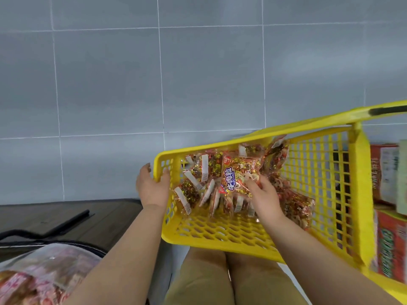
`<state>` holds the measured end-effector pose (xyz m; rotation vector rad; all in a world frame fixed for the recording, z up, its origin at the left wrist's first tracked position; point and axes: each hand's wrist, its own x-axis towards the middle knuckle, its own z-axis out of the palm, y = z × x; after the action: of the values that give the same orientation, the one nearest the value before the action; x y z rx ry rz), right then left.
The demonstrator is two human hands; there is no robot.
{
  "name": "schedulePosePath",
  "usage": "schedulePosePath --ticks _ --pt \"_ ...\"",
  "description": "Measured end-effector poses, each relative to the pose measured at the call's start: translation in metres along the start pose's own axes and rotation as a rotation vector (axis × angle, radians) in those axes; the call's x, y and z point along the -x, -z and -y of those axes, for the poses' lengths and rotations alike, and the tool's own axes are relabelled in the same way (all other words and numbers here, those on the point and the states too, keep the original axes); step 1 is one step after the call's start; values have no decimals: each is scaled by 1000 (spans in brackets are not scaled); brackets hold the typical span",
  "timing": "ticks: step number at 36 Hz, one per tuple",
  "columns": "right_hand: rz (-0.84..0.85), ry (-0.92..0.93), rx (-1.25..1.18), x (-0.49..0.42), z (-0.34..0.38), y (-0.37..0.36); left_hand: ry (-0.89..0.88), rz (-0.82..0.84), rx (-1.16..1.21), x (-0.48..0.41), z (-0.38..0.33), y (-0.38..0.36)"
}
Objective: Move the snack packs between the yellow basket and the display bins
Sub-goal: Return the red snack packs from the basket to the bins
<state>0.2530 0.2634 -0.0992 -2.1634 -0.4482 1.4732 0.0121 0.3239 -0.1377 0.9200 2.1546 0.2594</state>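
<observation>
Bare forearms, no sleeves, left hand (pixel 152 188), right hand (pixel 265 198), khaki trousers (pixel 222 280).

Left hand (pixel 152 188) grips tilted yellow basket (pixel 361 194) corner; right hand (pixel 264 197) on snack packs (pixel 231 181) inside.

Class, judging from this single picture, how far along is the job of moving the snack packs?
Done: nothing can be confirmed; no display bin is clearly in view. In hand: the left hand grips the yellow basket at its rim, while the right hand is on a snack pack in the pile. Left: many packs remain inside the basket.
</observation>
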Motion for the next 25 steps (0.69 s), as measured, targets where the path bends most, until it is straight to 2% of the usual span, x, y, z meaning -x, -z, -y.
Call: schedulePosePath --ticks 2,3,5,6,8,10,12,15,17,18,22,23,25 --pt "68 -37 11 8 0 7 -211 -132 -75 14 -3 2" --pt "109 -69 -5 11 0 9 -307 -133 -87 24 -6 1" --pt "219 -142 -105 16 0 11 -339 69 39 41 -16 -4" --pt "265 -159 -118 17 -1 11 -260 236 145 51 -23 -8" --pt "333 -149 -48 19 -2 12 5 532 361 66 -36 -15" --pt "366 -140 -9 19 -3 12 219 709 457 76 -42 -23" --pt "368 -137 2 17 -5 14 309 777 524 81 -43 -31" --pt "344 -198 -73 9 -3 20 403 774 628 83 -43 -40" --pt "240 -227 -170 -4 -2 26 431 740 636 81 -42 -44" --pt "135 -211 -162 -11 -3 29 443 716 630 80 -40 -46" --pt "-435 -132 1 -45 -5 39 487 615 625 74 -29 -50" --pt "-516 -133 21 -55 -5 41 491 599 624 73 -26 -50" --pt "-545 -174 78 -73 -6 43 503 577 626 72 -22 -50"
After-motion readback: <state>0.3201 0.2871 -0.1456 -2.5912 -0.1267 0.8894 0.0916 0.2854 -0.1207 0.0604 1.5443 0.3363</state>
